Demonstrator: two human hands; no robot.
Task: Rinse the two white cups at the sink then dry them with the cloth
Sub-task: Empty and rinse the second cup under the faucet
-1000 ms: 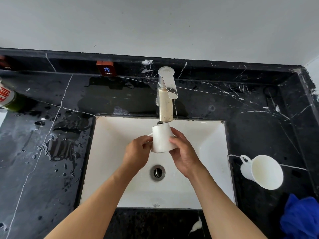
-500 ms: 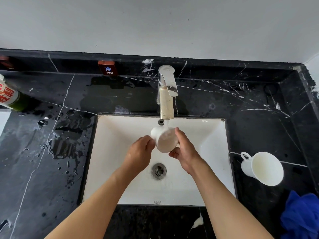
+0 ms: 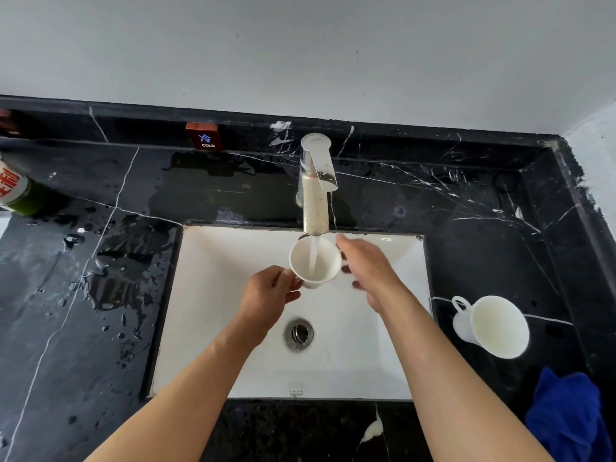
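White glazed ceramic, smooth and round, the cup (image 3: 315, 262) sits mouth-up under the chrome faucet (image 3: 316, 185), water streaming into it, our left hand (image 3: 271, 296) pinching it at its side over the white rectangular sink (image 3: 213, 295) while our right hand (image 3: 368, 271) hovers just beside it, fingers spread and blurred. On the wet, white-veined black marble counter (image 3: 100, 328) to the right, the second cup (image 3: 492, 325) lies tipped near the crumpled blue cloth (image 3: 566, 415). A small sign (image 3: 203, 136) on the backsplash reads "COLD".
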